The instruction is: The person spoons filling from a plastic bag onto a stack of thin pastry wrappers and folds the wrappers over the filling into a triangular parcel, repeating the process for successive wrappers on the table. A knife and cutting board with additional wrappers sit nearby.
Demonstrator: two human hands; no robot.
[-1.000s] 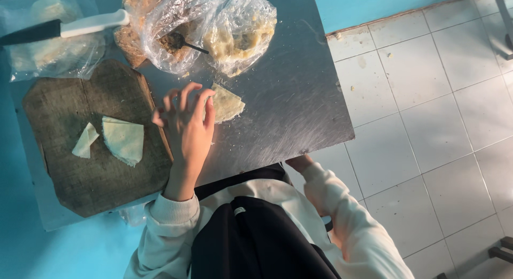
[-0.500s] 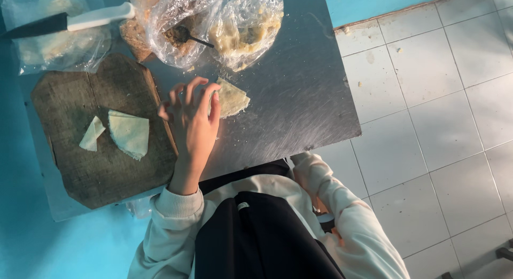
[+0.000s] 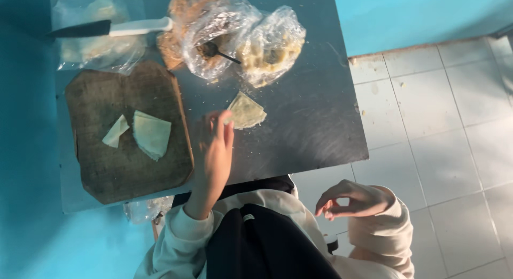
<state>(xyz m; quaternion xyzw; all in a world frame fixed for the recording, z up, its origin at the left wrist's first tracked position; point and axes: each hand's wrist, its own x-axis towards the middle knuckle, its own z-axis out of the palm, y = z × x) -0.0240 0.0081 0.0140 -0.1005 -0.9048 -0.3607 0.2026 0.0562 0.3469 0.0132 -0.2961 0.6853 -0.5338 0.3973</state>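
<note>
Bare metal table (image 3: 315, 124) right of the folded wrap (image 3: 247, 111) lies open; bags (image 3: 243, 41) crowd behind, board (image 3: 125, 132) left

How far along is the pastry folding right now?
Done: one folded pastry triangle lies on the metal table. In hand: the left hand rests beside it, fingertips at its edge; the right hand is off the table, empty. Left: cut sheets wait on the wooden board.

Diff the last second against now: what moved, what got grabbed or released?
The left hand has drawn back slightly from the folded dough piece on the metal table, only its fingertips near the edge. The right hand has come further into view off the table, holding nothing. Nothing grabbed or released. The dough pieces on the wooden board, the knife and the bagged fillings stayed put.
</note>
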